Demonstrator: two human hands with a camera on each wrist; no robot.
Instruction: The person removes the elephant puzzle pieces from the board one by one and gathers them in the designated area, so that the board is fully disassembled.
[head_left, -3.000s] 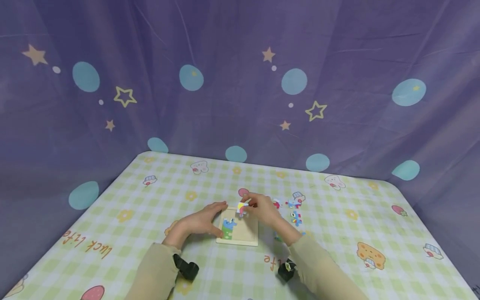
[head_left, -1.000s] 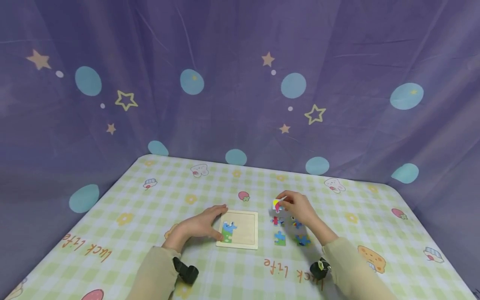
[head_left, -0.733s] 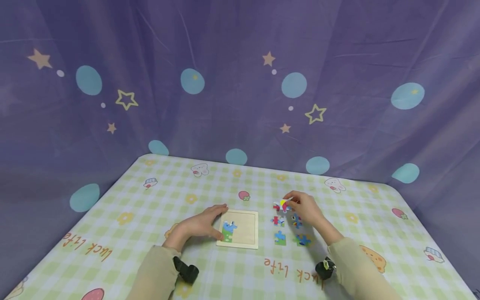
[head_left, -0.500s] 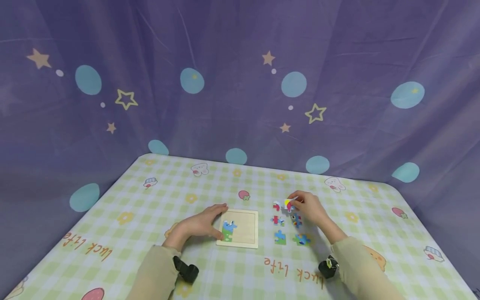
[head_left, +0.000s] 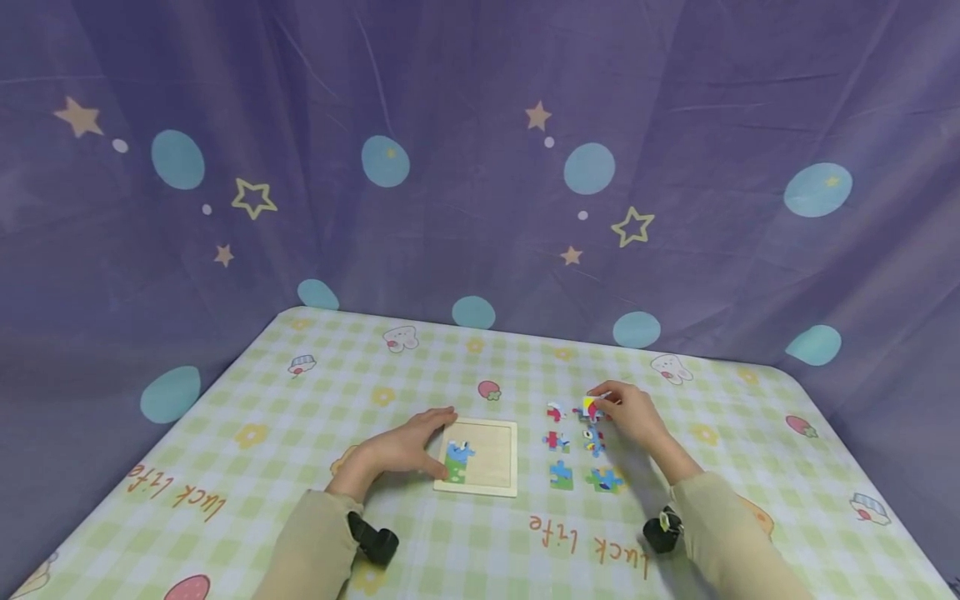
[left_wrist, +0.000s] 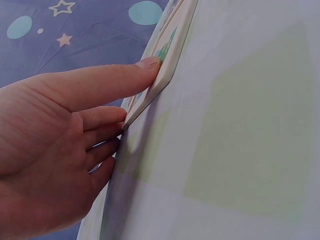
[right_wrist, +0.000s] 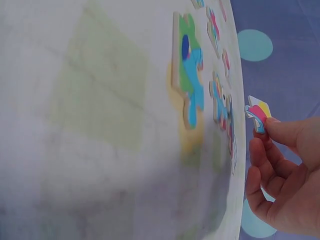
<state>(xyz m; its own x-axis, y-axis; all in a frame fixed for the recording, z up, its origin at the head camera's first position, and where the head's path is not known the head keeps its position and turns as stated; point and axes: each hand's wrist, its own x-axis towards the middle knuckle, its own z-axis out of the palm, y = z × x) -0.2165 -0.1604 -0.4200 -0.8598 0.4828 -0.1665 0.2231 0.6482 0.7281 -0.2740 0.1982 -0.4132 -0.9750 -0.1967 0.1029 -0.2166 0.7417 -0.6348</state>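
Note:
My right hand [head_left: 633,417] pinches a yellow, pink and white jigsaw piece [right_wrist: 259,114] between thumb and fingers, over the back of the loose pieces. In the head view it overlaps a piece beneath it. My left hand [head_left: 401,446] spans the left side of a square wooden puzzle tray [head_left: 480,490]. Its thumb [left_wrist: 145,67] presses on the tray's near-left corner, and the other fingers lie fairly straight at the edge. Inside the tray, blue and green joined pieces [head_left: 457,461] fill the near-left part; bare wood shows elsewhere.
Right of the tray lie several loose pieces: a white-and-red one [head_left: 556,412], a red one [head_left: 556,442], a green-and-blue one [head_left: 560,475] and another blue-green one [head_left: 603,480]. A checked cloth [head_left: 300,425] covers the table; a purple curtain [head_left: 480,242] hangs behind.
My right hand has carried the yellow and pink piece from above the tray rightward to the back of the loose pieces. My left hand stays at the tray.

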